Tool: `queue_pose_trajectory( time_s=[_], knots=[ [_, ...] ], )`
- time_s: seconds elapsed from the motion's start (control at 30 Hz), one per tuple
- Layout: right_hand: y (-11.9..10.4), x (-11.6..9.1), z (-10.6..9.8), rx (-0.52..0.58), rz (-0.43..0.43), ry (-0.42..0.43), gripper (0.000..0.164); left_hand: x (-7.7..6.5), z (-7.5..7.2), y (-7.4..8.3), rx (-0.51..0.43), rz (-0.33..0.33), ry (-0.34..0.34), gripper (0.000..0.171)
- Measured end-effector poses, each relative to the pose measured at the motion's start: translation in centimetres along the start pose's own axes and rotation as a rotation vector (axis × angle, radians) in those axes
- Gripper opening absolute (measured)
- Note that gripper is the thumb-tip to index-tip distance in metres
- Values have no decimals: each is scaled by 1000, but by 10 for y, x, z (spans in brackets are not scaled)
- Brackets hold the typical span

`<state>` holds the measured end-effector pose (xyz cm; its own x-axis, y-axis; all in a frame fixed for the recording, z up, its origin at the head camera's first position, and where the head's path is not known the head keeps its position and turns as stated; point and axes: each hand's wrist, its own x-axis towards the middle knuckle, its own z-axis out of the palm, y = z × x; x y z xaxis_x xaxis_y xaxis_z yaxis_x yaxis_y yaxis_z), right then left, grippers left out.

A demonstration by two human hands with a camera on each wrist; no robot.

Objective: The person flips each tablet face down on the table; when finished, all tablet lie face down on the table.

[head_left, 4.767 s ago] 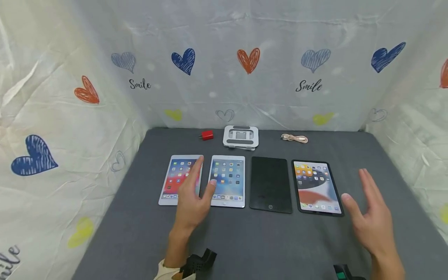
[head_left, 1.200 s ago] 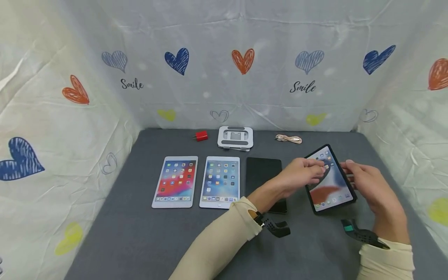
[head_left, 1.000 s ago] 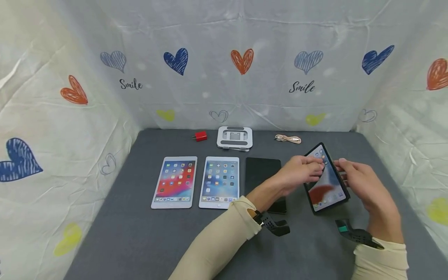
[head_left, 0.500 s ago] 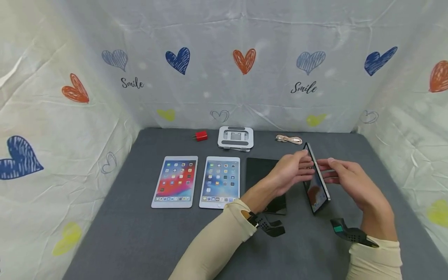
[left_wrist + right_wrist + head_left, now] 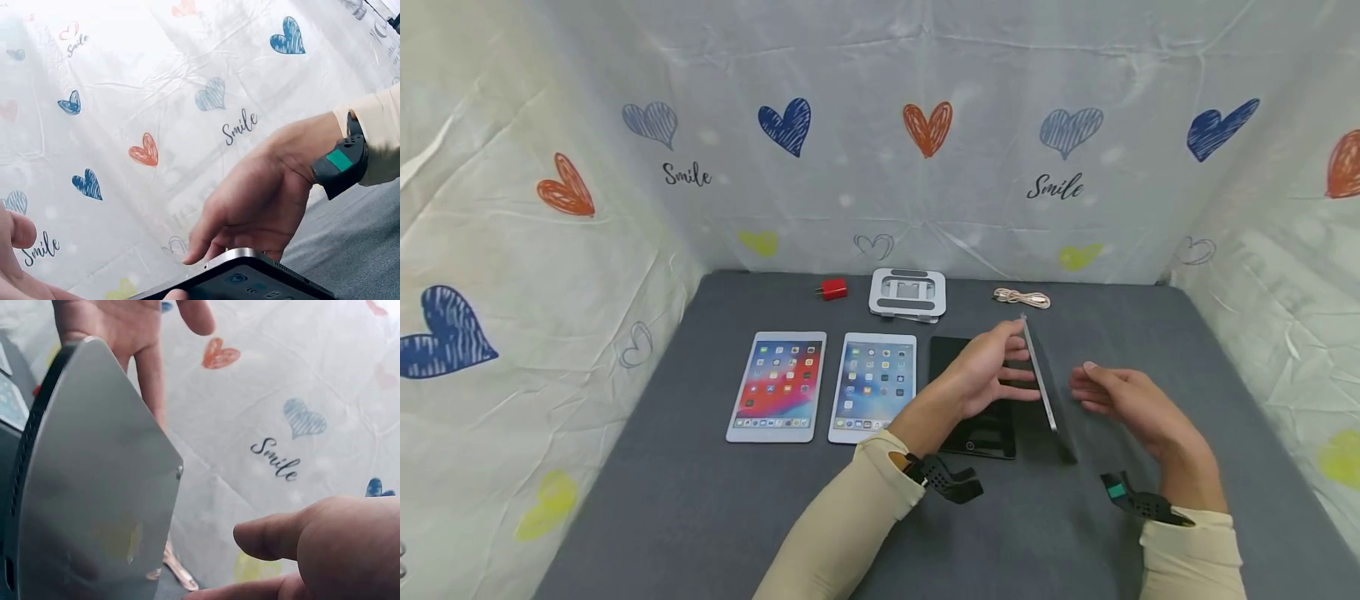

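Note:
A dark-framed tablet (image 5: 1041, 379) stands tipped on its long edge in the head view, its silver back turned to the right. My left hand (image 5: 981, 375) is on its screen side, with extended fingers against it. In the left wrist view, a fingertip (image 5: 177, 294) touches the lit screen. The right wrist view shows the tablet's silver back (image 5: 100, 469) close up, partly covering my left hand (image 5: 119, 328). My right hand (image 5: 1131, 408) is apart from the tablet, to its right, fingers loosely bent around nothing. A black tablet (image 5: 977, 429) lies beneath my left forearm and hand.
Two white-framed tablets, one with a red screen (image 5: 777, 387) and one with a blue screen (image 5: 874, 387), lie left. Behind them are a red charger plug (image 5: 832, 289), a folded grey stand (image 5: 907, 294) and a coiled cable (image 5: 1022, 297). A heart-print curtain (image 5: 850, 150) encloses the grey table (image 5: 700, 500).
The tablet at the right has been tilted up from lying flat and tipped over to the left, its screen turning out of sight. My right hand has come off it; my left hand has moved left.

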<state>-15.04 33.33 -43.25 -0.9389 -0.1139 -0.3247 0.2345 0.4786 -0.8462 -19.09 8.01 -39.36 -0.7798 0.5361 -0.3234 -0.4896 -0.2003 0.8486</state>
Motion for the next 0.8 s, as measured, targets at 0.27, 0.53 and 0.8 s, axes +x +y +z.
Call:
queue_pose_trajectory(
  time_s=[0.27,0.53,0.8],
  knots=[
    [14,-1,2,39,9,-24,74,0,-13,-7,12,-67,16,74],
    [23,-6,-4,52,-1,-32,74,7,-18,-15,-18,-108,-7,75],
    [30,-10,-11,47,21,-16,75,14,-19,-22,-36,-118,-28,70]
  ],
)
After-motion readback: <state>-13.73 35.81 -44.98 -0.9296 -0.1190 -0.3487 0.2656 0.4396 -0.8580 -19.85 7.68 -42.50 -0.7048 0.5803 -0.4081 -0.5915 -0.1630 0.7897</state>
